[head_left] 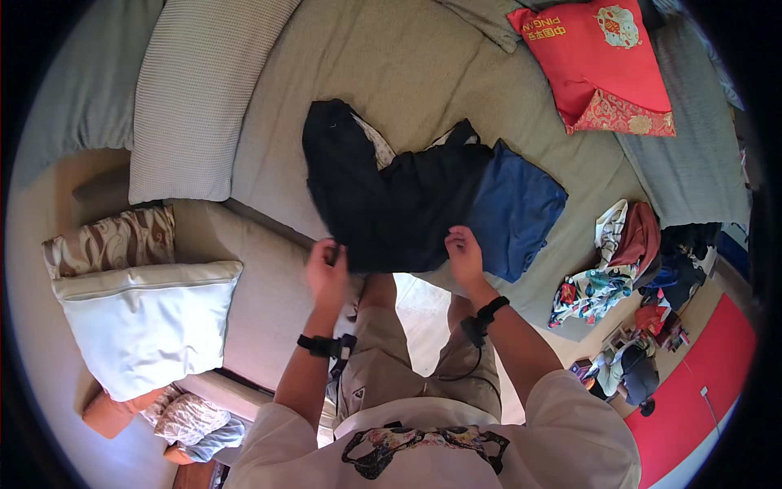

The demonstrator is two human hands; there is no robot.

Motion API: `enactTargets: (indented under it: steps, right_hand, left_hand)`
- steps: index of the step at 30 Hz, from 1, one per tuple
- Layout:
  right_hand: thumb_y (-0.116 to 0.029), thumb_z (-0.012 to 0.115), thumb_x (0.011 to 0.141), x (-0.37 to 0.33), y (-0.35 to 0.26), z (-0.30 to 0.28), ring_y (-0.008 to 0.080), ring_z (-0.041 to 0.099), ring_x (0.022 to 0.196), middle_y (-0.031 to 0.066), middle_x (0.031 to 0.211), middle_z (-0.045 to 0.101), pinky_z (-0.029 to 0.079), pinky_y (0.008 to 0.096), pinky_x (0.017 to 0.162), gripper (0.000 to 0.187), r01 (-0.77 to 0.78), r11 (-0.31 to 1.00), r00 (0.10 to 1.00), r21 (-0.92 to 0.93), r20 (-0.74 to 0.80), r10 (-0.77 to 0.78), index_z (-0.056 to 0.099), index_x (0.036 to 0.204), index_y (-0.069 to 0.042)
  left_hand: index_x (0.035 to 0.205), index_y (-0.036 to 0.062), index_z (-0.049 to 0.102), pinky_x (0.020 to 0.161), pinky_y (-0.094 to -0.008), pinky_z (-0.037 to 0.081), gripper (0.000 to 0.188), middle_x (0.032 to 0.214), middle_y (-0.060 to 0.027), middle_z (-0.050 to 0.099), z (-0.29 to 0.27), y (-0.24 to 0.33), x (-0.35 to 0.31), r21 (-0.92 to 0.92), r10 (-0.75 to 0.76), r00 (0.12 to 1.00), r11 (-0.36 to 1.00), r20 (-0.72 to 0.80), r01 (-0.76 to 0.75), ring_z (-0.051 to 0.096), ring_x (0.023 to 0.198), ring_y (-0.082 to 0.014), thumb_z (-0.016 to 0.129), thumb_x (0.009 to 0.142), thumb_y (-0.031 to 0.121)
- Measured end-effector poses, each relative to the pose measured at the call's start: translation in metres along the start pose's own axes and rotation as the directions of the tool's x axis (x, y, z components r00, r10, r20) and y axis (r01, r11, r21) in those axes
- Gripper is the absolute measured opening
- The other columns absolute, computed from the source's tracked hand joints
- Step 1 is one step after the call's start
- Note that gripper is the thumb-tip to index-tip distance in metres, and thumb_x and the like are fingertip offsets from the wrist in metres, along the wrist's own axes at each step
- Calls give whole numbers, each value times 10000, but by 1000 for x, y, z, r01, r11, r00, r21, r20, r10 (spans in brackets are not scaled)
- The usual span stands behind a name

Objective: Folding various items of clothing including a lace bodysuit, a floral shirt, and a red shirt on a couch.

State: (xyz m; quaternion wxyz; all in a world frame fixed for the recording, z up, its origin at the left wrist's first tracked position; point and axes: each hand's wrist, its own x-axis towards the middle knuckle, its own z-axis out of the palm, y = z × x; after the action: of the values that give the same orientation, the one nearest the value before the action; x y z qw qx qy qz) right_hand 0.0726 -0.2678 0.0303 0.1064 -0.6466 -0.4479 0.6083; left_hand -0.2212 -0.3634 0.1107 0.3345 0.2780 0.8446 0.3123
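A black garment (pixel 391 204) lies spread on the sofa in front of me, with pale patterned lining showing at its far edge. My left hand (pixel 327 273) is closed at its near left corner, fingers curled onto the cloth. At the near right edge my right hand (pixel 464 254) is also closed, its fingers bent against the black fabric. Just right of the black garment lies a blue garment (pixel 521 212), which the black one partly overlaps. Both forearms wear black wrist straps.
The grey-brown sofa (pixel 277 163) holds a ribbed grey cushion (pixel 199 90), a white cushion (pixel 151 322), a patterned brown cushion (pixel 114 240) and a red cushion (pixel 595 65). Crumpled clothes (pixel 607 269) lie at the right. Another person (pixel 635 375) is bent over beyond, beside a red wall panel.
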Motion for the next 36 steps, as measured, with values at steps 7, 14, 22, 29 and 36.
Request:
enactTargets:
  steps: [7, 14, 22, 29, 36]
  right_hand:
    - [-268, 743, 936, 45, -91, 24, 240, 627, 1140, 202, 1316, 618, 505, 353, 953, 683, 127, 902, 948, 412, 217, -233, 419, 1491, -36]
    - [-94, 738, 908, 98, -95, 43, 191, 678, 961, 83, 1093, 713, 537, 335, 861, 287, 8, 902, 998, 433, -62, 21, 663, 1169, -2]
    - [-39, 657, 902, 63, -54, -9, 209, 672, 1027, 88, 1133, 720, 519, 345, 871, 267, -5, 616, 1000, 788, 4, 3, 687, 1166, -9]
    - [-163, 683, 951, 74, -8, -14, 245, 609, 1168, 117, 1306, 637, 463, 333, 1011, 502, -39, 817, 966, 576, -187, 178, 535, 1387, 38]
    - [-282, 808, 852, 51, -44, 14, 412, 501, 1339, 289, 1436, 505, 401, 407, 1121, 851, 195, 972, 876, -129, -423, -232, 354, 1490, 52]
  left_hand:
    - [1060, 71, 636, 732, -448, 559, 323, 918, -123, 631, 79, 51, -30, 178, 398, 663, 759, 634, -627, 672, 872, -356, 629, 750, -19]
    - [932, 91, 605, 617, -391, 581, 134, 837, -96, 626, 125, 13, -41, 367, 367, 627, 570, 687, -735, 696, 772, -282, 635, 803, 68]
    - [1074, 101, 606, 685, -398, 577, 274, 882, -92, 637, 118, -5, -61, 356, 315, 576, 541, 754, -762, 691, 844, -283, 666, 808, 80]
    - [1243, 68, 586, 883, -474, 518, 421, 1137, -142, 632, 108, -15, -32, 129, 247, 727, 899, 641, -419, 624, 1014, -373, 704, 845, 137]
    - [1362, -36, 529, 1019, -439, 494, 658, 1236, -235, 664, 124, -16, 32, 113, -70, 956, 993, 285, 39, 638, 1158, -388, 802, 864, 295]
